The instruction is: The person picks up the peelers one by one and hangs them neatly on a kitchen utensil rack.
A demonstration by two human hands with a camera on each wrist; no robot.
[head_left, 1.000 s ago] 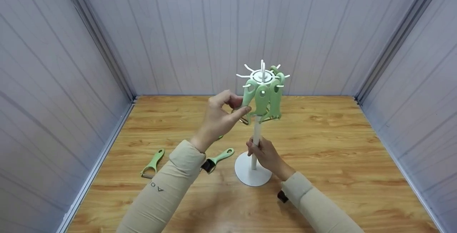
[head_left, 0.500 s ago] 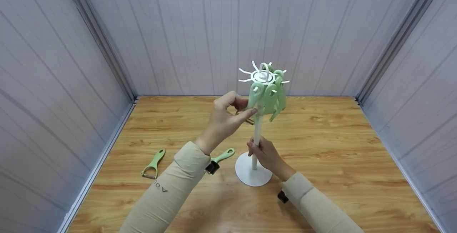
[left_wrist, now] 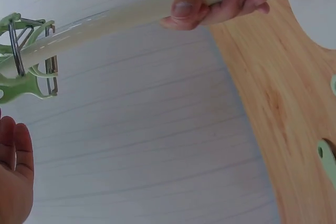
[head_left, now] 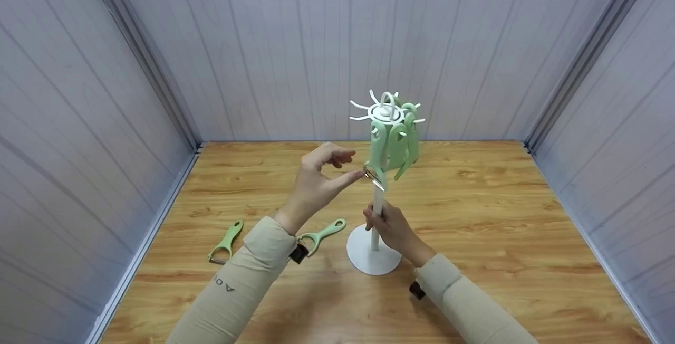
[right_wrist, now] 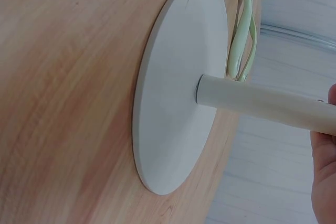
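A white stand holds up a ring of hooks (head_left: 387,113) on a pole (head_left: 376,236), above a round base (head_left: 364,259). Several green peelers (head_left: 398,146) hang by their handle holes, heads down, on the front and right hooks. The front-left peeler (head_left: 376,146) is turned edge-on, its metal blade (head_left: 375,180) facing left. Just left of that blade is my left hand (head_left: 319,180), thumb and fingers spread apart; whether the thumb tip touches the peeler cannot be told. My right hand (head_left: 390,225) grips the pole, also seen in the left wrist view.
Two more green peelers lie on the wooden table: one far left (head_left: 228,239), another (head_left: 326,232) between the left sleeve and the base. Hooks on the rack's left side stick out bare. Pale panel walls (head_left: 263,54) enclose the table at the back and sides.
The hook ring has turned, carrying the hanging peelers to the right. My left hand has let go of the front-left peeler and drawn back left. My right hand stays on the pole.
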